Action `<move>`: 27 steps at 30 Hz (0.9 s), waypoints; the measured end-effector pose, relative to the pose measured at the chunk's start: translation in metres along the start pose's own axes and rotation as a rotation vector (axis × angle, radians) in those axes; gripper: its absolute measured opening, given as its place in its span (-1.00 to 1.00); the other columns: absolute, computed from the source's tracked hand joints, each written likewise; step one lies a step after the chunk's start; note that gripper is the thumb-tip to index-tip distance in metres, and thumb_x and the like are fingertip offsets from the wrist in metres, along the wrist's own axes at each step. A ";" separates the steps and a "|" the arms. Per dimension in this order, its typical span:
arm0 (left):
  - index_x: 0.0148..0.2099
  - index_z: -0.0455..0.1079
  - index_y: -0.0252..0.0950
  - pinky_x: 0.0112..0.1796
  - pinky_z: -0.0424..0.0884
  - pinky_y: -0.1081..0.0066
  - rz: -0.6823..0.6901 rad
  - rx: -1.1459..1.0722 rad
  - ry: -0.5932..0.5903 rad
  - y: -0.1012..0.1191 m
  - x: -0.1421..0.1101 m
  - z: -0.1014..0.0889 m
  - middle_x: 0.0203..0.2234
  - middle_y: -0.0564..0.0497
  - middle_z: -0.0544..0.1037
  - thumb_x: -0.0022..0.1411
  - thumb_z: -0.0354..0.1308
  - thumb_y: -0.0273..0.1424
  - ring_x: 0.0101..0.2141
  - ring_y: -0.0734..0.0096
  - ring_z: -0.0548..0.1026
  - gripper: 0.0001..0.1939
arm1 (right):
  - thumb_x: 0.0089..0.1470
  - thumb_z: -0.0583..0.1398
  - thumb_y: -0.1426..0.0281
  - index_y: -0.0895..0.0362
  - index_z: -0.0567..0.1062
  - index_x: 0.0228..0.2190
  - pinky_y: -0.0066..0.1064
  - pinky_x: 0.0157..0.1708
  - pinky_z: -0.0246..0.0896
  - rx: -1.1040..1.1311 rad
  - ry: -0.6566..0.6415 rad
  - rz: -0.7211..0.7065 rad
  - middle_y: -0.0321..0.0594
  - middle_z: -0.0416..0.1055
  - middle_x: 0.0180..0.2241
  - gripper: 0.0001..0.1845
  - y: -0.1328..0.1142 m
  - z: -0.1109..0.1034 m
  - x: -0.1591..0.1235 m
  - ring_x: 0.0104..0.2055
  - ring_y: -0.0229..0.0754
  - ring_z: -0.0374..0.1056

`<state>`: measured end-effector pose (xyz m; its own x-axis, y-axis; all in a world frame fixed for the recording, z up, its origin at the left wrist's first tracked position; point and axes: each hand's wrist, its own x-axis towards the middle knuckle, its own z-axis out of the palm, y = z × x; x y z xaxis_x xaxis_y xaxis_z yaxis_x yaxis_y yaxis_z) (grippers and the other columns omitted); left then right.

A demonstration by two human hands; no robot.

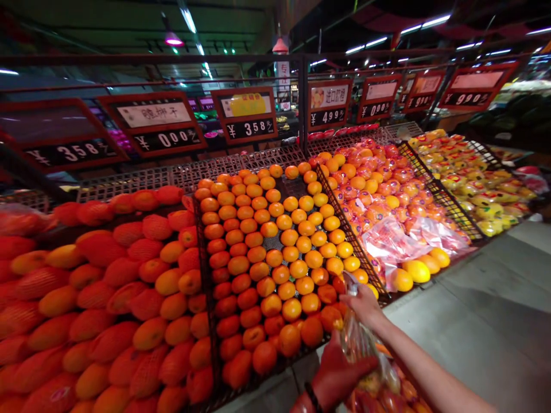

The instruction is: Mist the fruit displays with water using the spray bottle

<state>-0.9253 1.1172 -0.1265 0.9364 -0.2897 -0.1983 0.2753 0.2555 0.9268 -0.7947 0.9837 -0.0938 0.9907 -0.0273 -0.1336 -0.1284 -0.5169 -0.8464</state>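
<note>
My left hand point(338, 376) and my right hand point(364, 304) both grip a clear plastic bag point(361, 344) with orange fruit inside, at the front edge of a sloped fruit stand. My right hand pinches the bag's twisted top; my left hand holds its side lower down. Right beside the hands lies a bin of loose oranges point(267, 258), laid in rows.
Larger netted fruits point(99, 298) fill the left bin. Wrapped orange-red fruits point(379, 189) and yellow wrapped fruits point(473, 178) fill the bins on the right, split by black wire dividers point(350, 235). Price signs point(245, 115) hang above. Grey floor point(473, 321) runs along the right.
</note>
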 end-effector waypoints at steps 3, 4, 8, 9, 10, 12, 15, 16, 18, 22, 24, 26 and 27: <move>0.23 0.43 -0.20 0.21 0.57 -0.17 0.031 0.253 0.193 0.033 -0.002 -0.017 0.13 -0.20 0.71 0.11 0.59 -0.06 0.14 -0.20 0.66 -0.26 | -0.15 0.29 0.12 0.02 0.52 -0.46 -0.27 -0.35 0.19 0.035 -0.005 -0.088 -0.31 0.44 -0.52 -0.75 -0.036 0.005 0.021 -0.41 -0.06 0.35; 0.14 0.44 -0.23 0.12 0.61 -0.14 0.004 0.334 0.273 0.047 -0.003 -0.020 0.03 -0.18 0.74 0.11 0.56 -0.10 0.04 -0.16 0.69 -0.34 | -0.12 0.29 0.09 0.03 0.55 -0.41 -0.27 -0.33 0.21 0.055 -0.015 -0.123 -0.31 0.48 -0.48 -0.71 -0.051 0.006 0.028 -0.39 -0.06 0.37; 0.19 0.42 -0.18 0.02 0.63 0.11 0.140 0.313 0.362 0.101 -0.010 -0.026 0.00 -0.02 0.74 0.15 0.51 -0.25 -0.04 0.08 0.70 -0.40 | -0.08 0.34 0.06 0.05 0.58 -0.33 -0.28 -0.28 0.25 0.123 -0.074 -0.283 -0.31 0.53 -0.41 -0.64 -0.118 0.009 0.054 -0.33 -0.08 0.39; 0.22 0.42 -0.16 0.04 0.63 0.13 0.181 0.297 0.378 0.111 -0.012 -0.028 0.03 0.00 0.74 0.15 0.52 -0.26 -0.02 0.10 0.70 -0.37 | -0.10 0.35 0.07 0.05 0.58 -0.35 -0.29 -0.29 0.24 0.132 -0.080 -0.316 -0.32 0.52 -0.42 -0.66 -0.133 0.010 0.058 -0.34 -0.09 0.37; 0.23 0.42 -0.15 0.05 0.62 0.14 0.212 0.298 0.407 0.119 -0.013 -0.031 0.04 0.00 0.73 0.14 0.54 -0.25 -0.01 0.10 0.70 -0.35 | -0.11 0.35 0.09 0.05 0.56 -0.38 -0.29 -0.31 0.22 0.136 -0.078 -0.340 -0.33 0.50 -0.44 -0.68 -0.147 0.012 0.060 -0.36 -0.10 0.36; 0.23 0.42 -0.15 0.06 0.62 0.13 0.248 0.311 0.467 0.130 -0.018 -0.038 0.05 -0.02 0.73 0.13 0.56 -0.23 -0.01 0.08 0.70 -0.32 | -0.13 0.35 0.13 0.05 0.52 -0.43 -0.30 -0.34 0.17 0.135 -0.061 -0.371 -0.33 0.46 -0.47 -0.72 -0.169 0.017 0.061 -0.39 -0.12 0.32; 0.25 0.39 -0.17 0.05 0.62 0.09 0.253 0.318 0.492 0.133 -0.027 -0.048 0.06 -0.06 0.72 0.14 0.56 -0.19 0.01 0.04 0.70 -0.29 | -0.14 0.35 0.14 0.04 0.49 -0.46 -0.30 -0.36 0.11 0.123 -0.044 -0.394 -0.34 0.44 -0.49 -0.74 -0.183 0.027 0.053 -0.40 -0.13 0.28; 0.25 0.39 -0.17 0.05 0.62 0.09 0.243 0.323 0.485 0.132 -0.030 -0.050 0.06 -0.07 0.72 0.14 0.56 -0.19 0.01 0.03 0.70 -0.30 | -0.15 0.35 0.14 0.04 0.50 -0.44 -0.30 -0.35 0.11 0.120 -0.056 -0.399 -0.34 0.44 -0.49 -0.73 -0.183 0.032 0.049 -0.40 -0.13 0.28; 0.23 0.41 -0.17 0.02 0.62 0.10 0.220 0.329 0.461 0.124 -0.039 -0.051 0.03 -0.05 0.72 0.13 0.55 -0.23 -0.02 0.04 0.69 -0.33 | -0.15 0.35 0.12 0.04 0.54 -0.38 -0.31 -0.34 0.14 0.119 -0.105 -0.396 -0.35 0.46 -0.48 -0.69 -0.177 0.041 0.039 -0.39 -0.13 0.31; 0.20 0.43 -0.18 0.00 0.63 0.08 0.158 0.308 0.381 0.094 -0.056 -0.041 0.00 -0.05 0.72 0.13 0.55 -0.20 -0.04 0.02 0.69 -0.36 | -0.12 0.35 0.07 0.06 0.55 -0.39 -0.30 -0.34 0.19 0.088 -0.202 -0.320 -0.31 0.50 -0.47 -0.66 -0.142 0.054 0.013 -0.38 -0.10 0.34; 0.20 0.45 -0.19 0.01 0.62 0.01 0.072 0.373 0.413 0.075 -0.064 -0.035 0.00 -0.09 0.72 0.07 0.59 -0.11 -0.04 -0.07 0.68 -0.28 | -0.12 0.34 0.06 0.04 0.50 -0.47 -0.29 -0.37 0.14 0.051 -0.202 -0.271 -0.31 0.46 -0.51 -0.68 -0.116 0.055 -0.002 -0.40 -0.11 0.31; 0.17 0.52 -0.17 0.03 0.59 -0.04 0.019 0.434 0.411 0.057 -0.071 -0.028 -0.02 -0.09 0.73 0.00 0.63 -0.06 -0.05 -0.12 0.67 -0.26 | -0.11 0.30 0.04 0.01 0.44 -0.51 -0.28 -0.39 0.11 0.021 -0.183 -0.220 -0.32 0.41 -0.55 -0.69 -0.086 0.053 -0.019 -0.43 -0.11 0.28; 0.15 0.56 -0.15 0.04 0.58 -0.05 0.018 0.433 0.369 0.049 -0.074 -0.024 -0.03 -0.07 0.73 0.01 0.63 -0.06 -0.05 -0.13 0.67 -0.30 | -0.10 0.28 0.03 0.00 0.44 -0.51 -0.27 -0.40 0.12 0.012 -0.181 -0.196 -0.31 0.39 -0.56 -0.69 -0.071 0.051 -0.027 -0.44 -0.11 0.28</move>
<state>-0.9759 1.1737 -0.0737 0.9756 0.0726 -0.2074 0.2169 -0.1666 0.9619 -0.8144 1.0650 -0.0569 0.9724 0.2267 -0.0554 0.0640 -0.4873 -0.8709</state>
